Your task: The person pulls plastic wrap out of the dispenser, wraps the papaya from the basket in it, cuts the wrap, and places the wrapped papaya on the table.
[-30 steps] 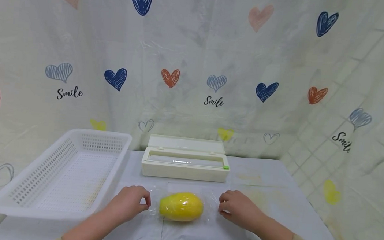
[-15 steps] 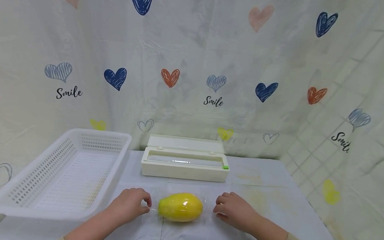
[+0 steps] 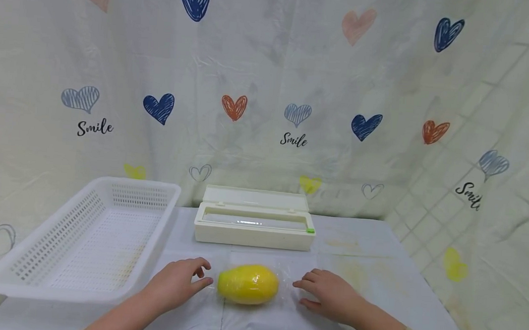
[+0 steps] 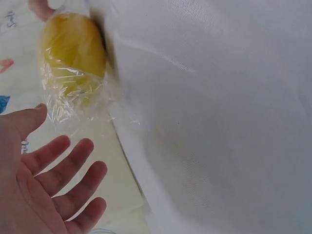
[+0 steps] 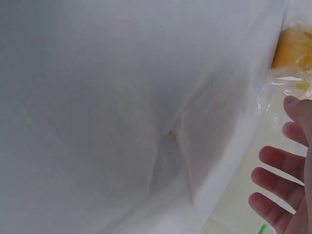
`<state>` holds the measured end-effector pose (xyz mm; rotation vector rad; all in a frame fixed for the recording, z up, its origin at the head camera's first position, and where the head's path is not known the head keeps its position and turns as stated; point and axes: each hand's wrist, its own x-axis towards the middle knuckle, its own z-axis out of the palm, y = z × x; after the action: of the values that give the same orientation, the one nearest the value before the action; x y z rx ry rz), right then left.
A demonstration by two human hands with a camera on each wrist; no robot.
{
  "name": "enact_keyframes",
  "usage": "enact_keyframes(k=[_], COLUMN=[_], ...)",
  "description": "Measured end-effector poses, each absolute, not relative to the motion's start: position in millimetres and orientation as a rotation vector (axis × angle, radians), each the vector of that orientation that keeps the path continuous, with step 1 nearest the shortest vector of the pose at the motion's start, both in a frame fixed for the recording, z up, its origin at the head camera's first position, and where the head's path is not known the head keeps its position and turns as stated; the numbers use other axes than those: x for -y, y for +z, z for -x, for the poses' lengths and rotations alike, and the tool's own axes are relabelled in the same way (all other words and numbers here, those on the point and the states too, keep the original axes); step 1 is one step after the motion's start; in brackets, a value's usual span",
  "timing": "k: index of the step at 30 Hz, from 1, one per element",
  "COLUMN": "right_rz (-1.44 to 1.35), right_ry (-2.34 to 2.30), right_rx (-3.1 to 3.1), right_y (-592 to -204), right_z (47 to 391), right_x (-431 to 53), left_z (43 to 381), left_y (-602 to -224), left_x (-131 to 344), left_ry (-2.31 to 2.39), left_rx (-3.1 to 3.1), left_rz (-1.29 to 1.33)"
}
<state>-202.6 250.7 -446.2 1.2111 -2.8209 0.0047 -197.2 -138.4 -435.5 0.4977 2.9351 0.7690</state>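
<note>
A yellow papaya-like fruit [image 3: 248, 284] lies on its side on the white-covered table, wrapped in clear plastic film [image 4: 73, 92] whose loose ends spread out at both sides. To its left is my left hand [image 3: 176, 283], thumb and fingers apart, near one film end. On the other side my right hand [image 3: 329, 294] points its spread fingers at the opposite film end. Both wrist views show relaxed fingers with nothing between them. Whether a fingertip touches the film is hard to tell.
A cling film dispenser box [image 3: 253, 235] with its lid raised stands behind the fruit. At the left is a white perforated plastic basket [image 3: 150, 244]. A curtain printed with hearts [image 3: 253, 58] hangs behind the table.
Both hands have let go of the film ends and their fingers have spread. The right hand has come slightly nearer the fruit. The film ends now lie closer in.
</note>
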Motion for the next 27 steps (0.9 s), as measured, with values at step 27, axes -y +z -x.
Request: enact_keyframes(k=[27], right_rz=[-1.035], right_ry=[0.8], right_rx=[2.68], right_y=[-416.6], right_z=[198.2], right_x=[-262.1], left_z=[173.1], left_y=[-432.3], left_x=[133.7], left_ry=[0.691], left_rx=[-3.091], left_rz=[-0.565])
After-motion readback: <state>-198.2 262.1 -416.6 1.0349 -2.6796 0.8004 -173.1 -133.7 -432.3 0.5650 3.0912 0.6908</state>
